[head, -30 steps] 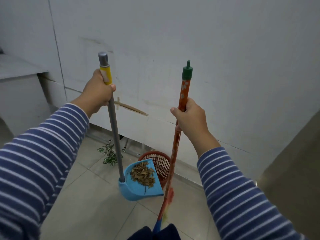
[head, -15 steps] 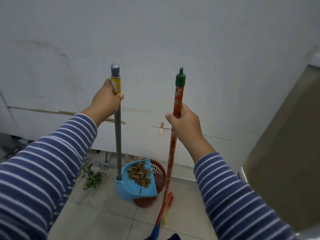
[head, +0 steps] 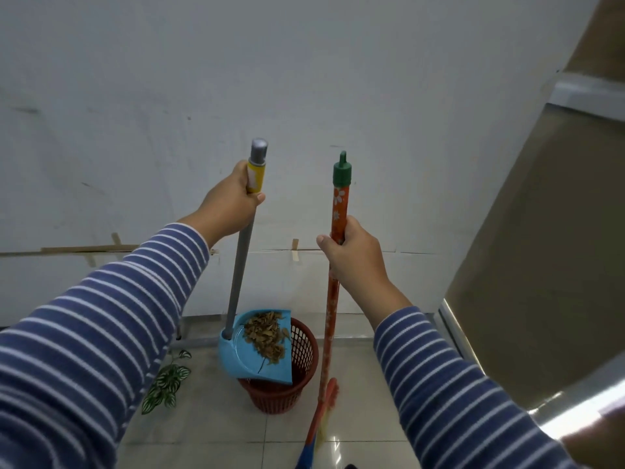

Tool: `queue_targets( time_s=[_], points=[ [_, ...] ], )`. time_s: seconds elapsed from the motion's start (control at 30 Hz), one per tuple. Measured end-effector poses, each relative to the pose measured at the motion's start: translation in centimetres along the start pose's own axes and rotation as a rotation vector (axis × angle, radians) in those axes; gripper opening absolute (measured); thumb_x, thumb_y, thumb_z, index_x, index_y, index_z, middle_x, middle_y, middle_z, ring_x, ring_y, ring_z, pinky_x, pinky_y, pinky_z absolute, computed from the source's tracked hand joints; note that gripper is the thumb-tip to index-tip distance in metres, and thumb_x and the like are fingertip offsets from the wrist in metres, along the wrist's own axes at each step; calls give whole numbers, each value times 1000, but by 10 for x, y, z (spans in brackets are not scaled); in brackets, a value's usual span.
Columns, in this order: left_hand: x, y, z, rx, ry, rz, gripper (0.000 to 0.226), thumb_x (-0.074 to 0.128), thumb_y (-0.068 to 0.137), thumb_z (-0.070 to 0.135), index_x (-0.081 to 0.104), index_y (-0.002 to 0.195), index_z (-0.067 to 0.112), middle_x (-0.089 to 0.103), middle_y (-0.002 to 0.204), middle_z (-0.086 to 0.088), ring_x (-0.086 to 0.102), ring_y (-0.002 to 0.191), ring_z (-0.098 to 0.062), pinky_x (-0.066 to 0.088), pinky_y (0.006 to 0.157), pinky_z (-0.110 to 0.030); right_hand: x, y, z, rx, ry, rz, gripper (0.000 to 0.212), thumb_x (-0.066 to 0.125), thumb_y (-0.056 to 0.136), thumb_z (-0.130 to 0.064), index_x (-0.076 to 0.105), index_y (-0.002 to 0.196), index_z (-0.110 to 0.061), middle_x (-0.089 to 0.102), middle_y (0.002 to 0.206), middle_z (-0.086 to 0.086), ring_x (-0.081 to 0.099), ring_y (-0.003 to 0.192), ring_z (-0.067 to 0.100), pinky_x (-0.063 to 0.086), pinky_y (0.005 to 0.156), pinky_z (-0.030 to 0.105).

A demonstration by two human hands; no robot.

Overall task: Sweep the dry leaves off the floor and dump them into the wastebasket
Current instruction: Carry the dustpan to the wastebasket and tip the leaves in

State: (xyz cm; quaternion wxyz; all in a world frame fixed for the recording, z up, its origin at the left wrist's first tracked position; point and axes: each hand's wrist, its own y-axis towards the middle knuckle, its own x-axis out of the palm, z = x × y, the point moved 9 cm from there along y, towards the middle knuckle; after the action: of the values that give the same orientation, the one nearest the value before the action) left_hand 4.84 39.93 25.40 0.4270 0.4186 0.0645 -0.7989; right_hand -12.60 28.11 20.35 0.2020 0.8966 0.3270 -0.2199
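Leaves: dry, brown, crumpled, in one loose heap on the far half of the blue dustpan, with a few strays and a thin stem nearer the near edge. Light stuff, likely to slide as a clump and flutter. The pan is off the floor, over the red mesh wastebasket, at 6 o'clock in view. It covers roughly the basket's 9 o'clock half; can't tell whether it touches the rim. The pan is near level and its open lip faces 3 o'clock, toward the uncovered part of the mouth. Step: dump stage, pan loaded and placed, not yet tipped. The next move calls for dropping the lip toward 3 o'clock, low and slow, so the leaves land inside and don't drift past the rim. Left hand: fingers clamped round the yellow grip at the top of the grey pan handle. Right hand: fingers clamped round the orange broom, below its green cap. The broom stands upright at 3 o'clock of the basket, head low at 5 o'clock. Striped-leaf plant on the floor at 9 o'clock of the basket. White wall at 12 o'clock.
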Motion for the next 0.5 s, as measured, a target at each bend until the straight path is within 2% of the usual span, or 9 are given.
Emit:
queue_targets(
  time_s=[0.13, 0.23, 0.5],
  points=[
    [4, 11, 3, 50, -9, -44, 27, 52, 95, 26, 38, 119, 24, 57, 96, -7, 58, 88, -26, 51, 81, -43, 4, 3, 0, 21, 4, 21, 16, 56, 92, -36, 51, 90, -20, 56, 78, 1, 62, 72, 27, 59, 68, 49],
    [11, 15, 9, 92, 9, -92, 22, 52, 95, 27, 36, 110, 30, 56, 91, -3, 58, 86, -24, 51, 80, -43, 6, 4, 0, 30, 14, 31, 16, 57, 92, -35, 52, 92, -20, 57, 79, 2, 63, 76, 29, 59, 69, 48],
    [42, 7, 12, 174, 82, -224, 19, 51, 95, 30, 40, 110, 28, 61, 97, -4, 60, 88, -24, 52, 84, -48, 8, 8, 7, 43, 28, 64, 16, 56, 93, -36, 52, 94, -20, 56, 80, -1, 61, 74, 23, 60, 71, 46]
  ],
)
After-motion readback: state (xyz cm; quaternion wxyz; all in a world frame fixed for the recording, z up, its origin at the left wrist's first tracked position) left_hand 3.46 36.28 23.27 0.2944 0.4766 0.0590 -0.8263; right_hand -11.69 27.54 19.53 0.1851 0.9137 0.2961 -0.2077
